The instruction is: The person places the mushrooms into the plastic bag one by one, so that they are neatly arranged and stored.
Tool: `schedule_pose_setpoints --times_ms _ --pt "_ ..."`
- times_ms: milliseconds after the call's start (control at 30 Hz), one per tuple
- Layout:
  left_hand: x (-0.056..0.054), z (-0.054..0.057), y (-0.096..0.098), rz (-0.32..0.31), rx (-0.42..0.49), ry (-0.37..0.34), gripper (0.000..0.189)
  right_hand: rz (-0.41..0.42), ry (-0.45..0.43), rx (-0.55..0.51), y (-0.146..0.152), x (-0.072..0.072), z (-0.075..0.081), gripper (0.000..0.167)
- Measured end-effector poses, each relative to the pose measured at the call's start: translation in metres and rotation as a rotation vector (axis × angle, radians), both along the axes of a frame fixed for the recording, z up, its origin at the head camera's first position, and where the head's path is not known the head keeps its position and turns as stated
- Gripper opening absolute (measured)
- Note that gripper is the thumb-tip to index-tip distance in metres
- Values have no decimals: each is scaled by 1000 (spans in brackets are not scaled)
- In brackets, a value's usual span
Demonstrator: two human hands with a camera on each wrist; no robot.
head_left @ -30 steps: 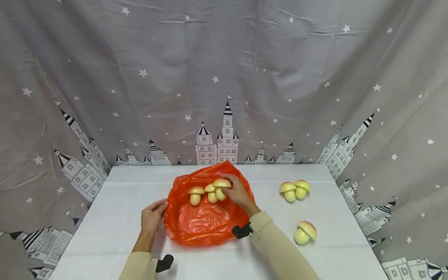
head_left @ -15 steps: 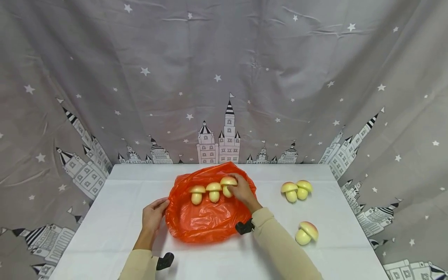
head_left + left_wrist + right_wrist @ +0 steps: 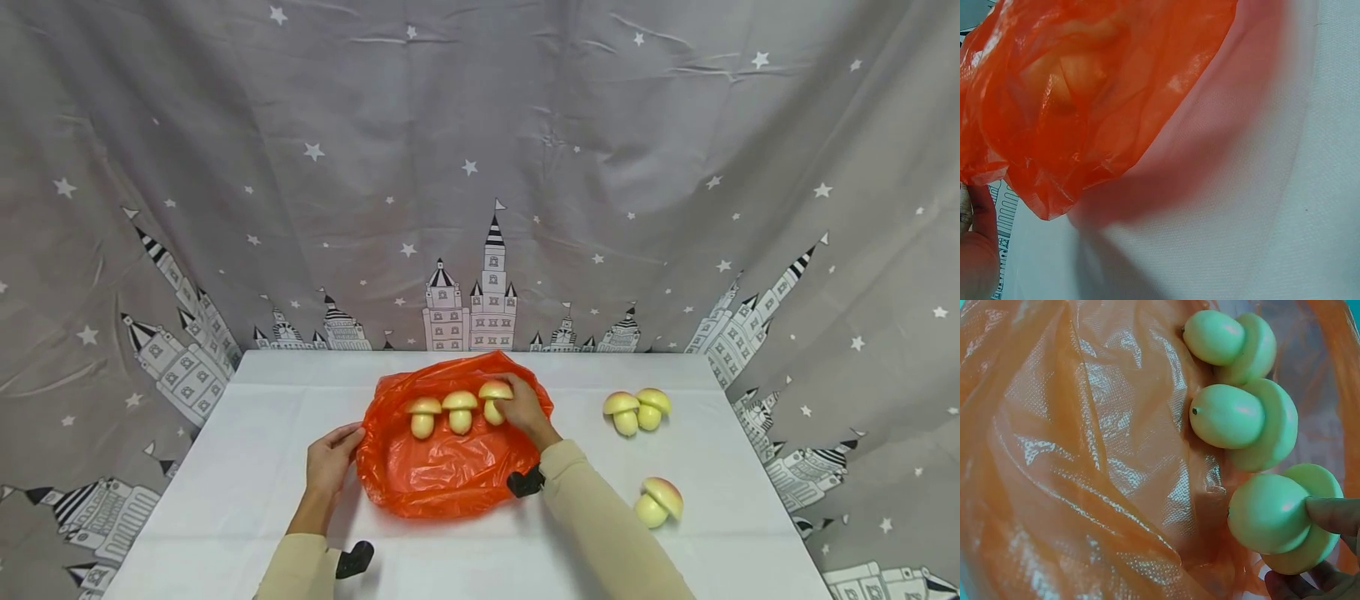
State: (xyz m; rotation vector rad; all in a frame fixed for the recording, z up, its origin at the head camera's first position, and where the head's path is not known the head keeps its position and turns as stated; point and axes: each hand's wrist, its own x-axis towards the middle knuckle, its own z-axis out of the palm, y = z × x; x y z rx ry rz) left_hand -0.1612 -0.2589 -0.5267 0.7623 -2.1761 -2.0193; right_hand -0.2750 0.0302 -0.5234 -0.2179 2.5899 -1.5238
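An orange-red plastic bag (image 3: pixel 442 467) lies with its mouth spread wide on the table. Along its far inner side, several toy mushrooms with pale yellow stems stand in a row: a left mushroom (image 3: pixel 423 417), a middle mushroom (image 3: pixel 460 410) and a right mushroom (image 3: pixel 492 398). My right hand (image 3: pixel 522 412) reaches inside the bag and pinches the right mushroom; in the right wrist view the thumb (image 3: pixel 1338 515) presses on it. At the bag's left rim my left hand (image 3: pixel 327 462) holds the edge between thumb and fingers. The left wrist view shows only part of that hand (image 3: pixel 977 256).
Two more mushrooms (image 3: pixel 621 410) touch each other on the white table (image 3: pixel 585 533), right of the bag. Another tilted mushroom (image 3: pixel 660 502) lies nearer the front. A grey curtain (image 3: pixel 360 108) with castles and stars hangs behind the table.
My right hand has shifted right with the mushroom it pinches, leaving a gap between that one and the middle mushroom. The left hand stays on the bag's rim.
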Motion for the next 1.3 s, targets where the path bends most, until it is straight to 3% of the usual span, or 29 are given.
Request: schedule_pose_setpoints --times_ms 333,667,833,1033,1300 --pt "-3 1 3 -15 -21 -7 40 3 27 51 -1 1 -7 46" --pt "-3 0 5 -7 6 -7 39 -32 -8 65 -2 4 -13 54" --pt "-2 -2 7 -26 12 -18 41 -38 -10 47 1 8 -9 57" --pt "-1 -5 5 -14 15 -44 42 52 52 8 1 11 -3 56" --pt "1 -9 -1 -11 15 -57 44 50 -11 -38 4 20 12 54"
